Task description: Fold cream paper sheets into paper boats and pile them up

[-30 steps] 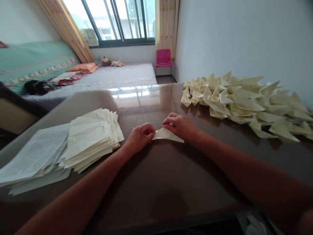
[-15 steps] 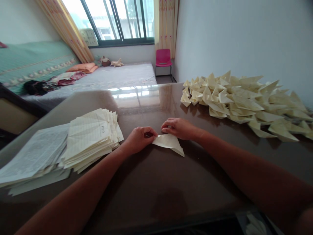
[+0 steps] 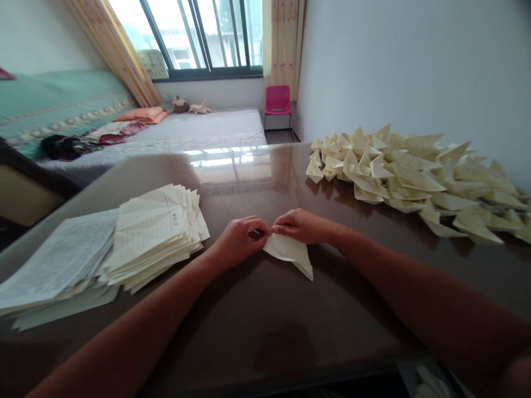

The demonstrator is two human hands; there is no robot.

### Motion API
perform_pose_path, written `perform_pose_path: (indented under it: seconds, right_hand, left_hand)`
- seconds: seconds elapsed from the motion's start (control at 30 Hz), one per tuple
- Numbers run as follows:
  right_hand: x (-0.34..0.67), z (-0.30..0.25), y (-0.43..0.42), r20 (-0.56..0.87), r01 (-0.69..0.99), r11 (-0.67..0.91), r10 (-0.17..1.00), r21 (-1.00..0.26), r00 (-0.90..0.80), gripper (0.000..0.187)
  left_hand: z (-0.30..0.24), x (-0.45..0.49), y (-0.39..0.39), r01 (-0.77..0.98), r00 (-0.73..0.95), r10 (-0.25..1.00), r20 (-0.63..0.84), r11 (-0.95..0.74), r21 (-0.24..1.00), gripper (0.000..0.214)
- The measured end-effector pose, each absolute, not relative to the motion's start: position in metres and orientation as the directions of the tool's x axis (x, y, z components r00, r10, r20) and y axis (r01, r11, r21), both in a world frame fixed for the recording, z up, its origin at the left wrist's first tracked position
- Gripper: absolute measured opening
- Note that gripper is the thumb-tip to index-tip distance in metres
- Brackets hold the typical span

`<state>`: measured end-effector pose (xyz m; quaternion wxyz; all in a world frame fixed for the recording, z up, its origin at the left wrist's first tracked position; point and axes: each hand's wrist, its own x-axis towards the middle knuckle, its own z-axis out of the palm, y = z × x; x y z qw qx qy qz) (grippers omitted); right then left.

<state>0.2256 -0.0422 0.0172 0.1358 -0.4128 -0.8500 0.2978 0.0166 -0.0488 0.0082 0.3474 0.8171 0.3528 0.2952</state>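
Nearby, a cream lined-paper stack [image 3: 151, 235] and heaped, pointed cream paper shapes [image 3: 409, 176] flank the left hand [image 3: 239, 239] and right hand [image 3: 305, 225], both pinching folded cream paper [image 3: 289, 250].

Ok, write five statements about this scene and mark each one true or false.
1. The left hand and the right hand are both at the folded sheet. True.
2. The left hand is resting on the bed. False: it is at the folded sheet, over the table; the bed is farther back.
3. The stack of paper lies to the left of the left hand. True.
4. A pink chair stands beyond the table, near a curtain. True.
5. The two hands are wide apart. False: they are close together at the folded sheet.
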Motion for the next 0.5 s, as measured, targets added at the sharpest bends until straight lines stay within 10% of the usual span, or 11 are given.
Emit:
perform_pose_path:
  seconds: [0.27,0.5]
  right_hand:
    - [0.226,0.024,-0.048,-0.049,0.601,0.48,0.755,-0.639,-0.654,0.026]
    - [0.222,0.022,-0.046,0.096,0.621,0.433,0.861,-0.654,-0.499,0.02]
  left_hand:
    - [0.006,0.017,-0.047,0.34,0.572,0.797,0.194,-0.445,0.828,0.012]
    - [0.001,0.005,-0.031,0.092,0.583,0.806,-0.103,0.061,0.994,0.035]
